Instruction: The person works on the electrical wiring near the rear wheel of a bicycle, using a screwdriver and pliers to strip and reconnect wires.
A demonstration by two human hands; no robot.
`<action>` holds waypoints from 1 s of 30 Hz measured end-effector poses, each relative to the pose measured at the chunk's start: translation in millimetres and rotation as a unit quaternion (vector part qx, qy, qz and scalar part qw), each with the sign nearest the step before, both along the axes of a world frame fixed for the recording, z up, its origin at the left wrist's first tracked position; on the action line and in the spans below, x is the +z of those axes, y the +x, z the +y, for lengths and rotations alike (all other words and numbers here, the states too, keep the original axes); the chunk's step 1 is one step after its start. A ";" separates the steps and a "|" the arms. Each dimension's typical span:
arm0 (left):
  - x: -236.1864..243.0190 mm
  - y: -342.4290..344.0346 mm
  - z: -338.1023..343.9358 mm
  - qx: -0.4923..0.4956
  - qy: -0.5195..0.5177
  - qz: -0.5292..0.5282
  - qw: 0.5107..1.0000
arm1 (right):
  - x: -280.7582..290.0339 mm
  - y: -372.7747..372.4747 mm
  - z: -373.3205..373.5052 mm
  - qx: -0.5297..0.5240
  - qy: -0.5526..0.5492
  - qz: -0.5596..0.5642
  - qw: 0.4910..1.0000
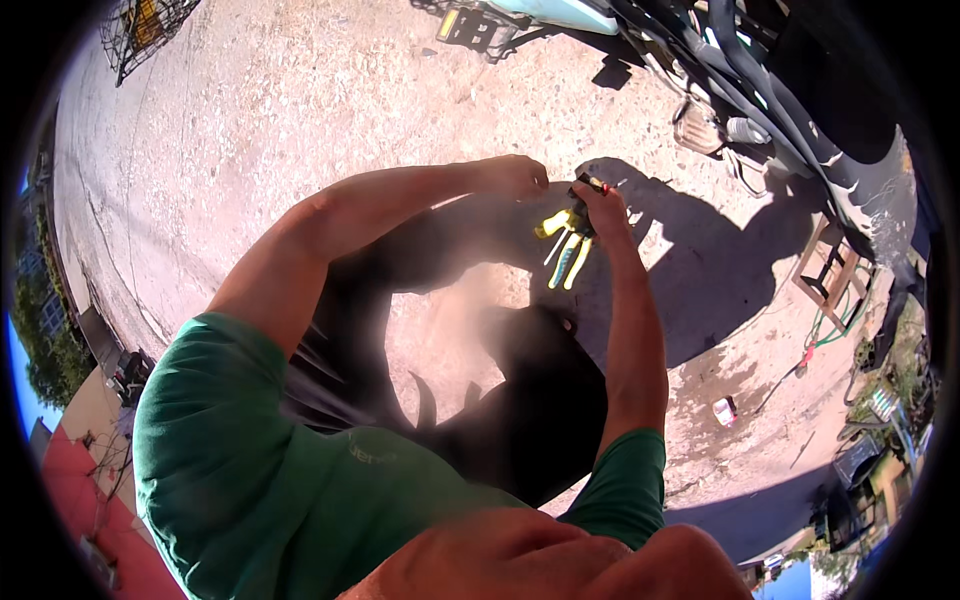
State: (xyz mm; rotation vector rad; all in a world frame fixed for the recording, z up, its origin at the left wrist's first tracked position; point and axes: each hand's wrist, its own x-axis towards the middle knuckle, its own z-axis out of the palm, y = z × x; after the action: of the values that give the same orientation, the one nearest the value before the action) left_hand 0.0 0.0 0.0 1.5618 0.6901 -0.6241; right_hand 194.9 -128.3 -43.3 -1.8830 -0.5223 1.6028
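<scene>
My right hand (606,212) is closed around a bundle of hand tools. Pliers with yellow-and-blue handles (570,262) stick out of it toward me, beside a second yellow grip (553,224) and a thin metal shaft. At the top of the bundle is a black and red part, too small to name. My left hand (521,178) is a short way to the left, apart from the tools. Its fingers are curled in, and whatever they may hold is hidden.
A motorcycle (760,100) stands at the upper right on rough concrete ground (260,110). Near it are a small wooden frame (830,265) and a green cord. A small white and red packet (725,410) lies on the right. At the upper left is a wire crate (145,35).
</scene>
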 end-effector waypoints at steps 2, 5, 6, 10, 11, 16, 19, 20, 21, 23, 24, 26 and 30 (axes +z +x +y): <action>-43.2 24.0 6.7 -0.045 0.086 -0.024 0.995 | -26.4 22.0 3.0 -0.006 -0.022 0.068 0.997; -89.3 45.7 9.8 -0.124 0.157 -0.117 0.973 | -110.1 37.4 -8.4 0.027 -0.035 -0.030 0.999; -104.2 51.0 13.4 -0.191 0.184 -0.111 0.958 | -124.9 39.6 -2.9 0.064 -0.030 -0.072 0.995; -116.2 66.2 45.2 -0.225 0.225 -0.056 0.946 | -54.8 42.1 43.8 0.272 -0.006 -0.141 0.952; -110.0 74.5 49.3 -0.236 0.221 -0.024 0.946 | -85.2 53.5 42.4 0.270 -0.016 -0.161 0.949; -90.8 67.6 60.2 -0.193 0.245 -0.135 0.940 | -66.5 47.2 36.9 0.280 0.041 -0.164 0.945; -88.5 63.7 72.6 -0.162 0.163 -0.254 0.940 | -48.2 51.8 30.8 0.284 -0.005 -0.142 0.948; -88.0 63.4 76.3 -0.207 0.203 -0.275 0.917 | -58.6 53.4 28.0 0.285 -0.024 -0.189 0.939; -87.4 60.9 78.5 -0.237 0.228 -0.292 0.898 | -64.9 60.3 16.5 0.299 -0.012 -0.183 0.937; -82.1 58.9 87.7 -0.265 0.239 -0.303 0.884 | -28.4 62.2 17.6 0.346 0.004 -0.215 0.913; -75.9 61.1 92.1 -0.269 0.220 -0.299 0.889 | -15.6 63.8 18.7 0.371 0.003 -0.251 0.894; -44.6 69.5 95.3 -0.257 0.196 -0.246 0.913 | 23.1 65.1 24.7 0.389 0.034 -0.304 0.869; 2.9 74.0 71.4 -0.153 0.105 -0.160 0.969 | 109.4 56.1 45.2 0.331 0.148 -0.328 0.872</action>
State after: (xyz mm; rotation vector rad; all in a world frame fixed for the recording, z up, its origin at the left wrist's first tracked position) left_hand 74.0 71.4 2.9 1.9340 0.2776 -0.5176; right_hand 251.1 -83.1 66.0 -2.0873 -1.7568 1.0755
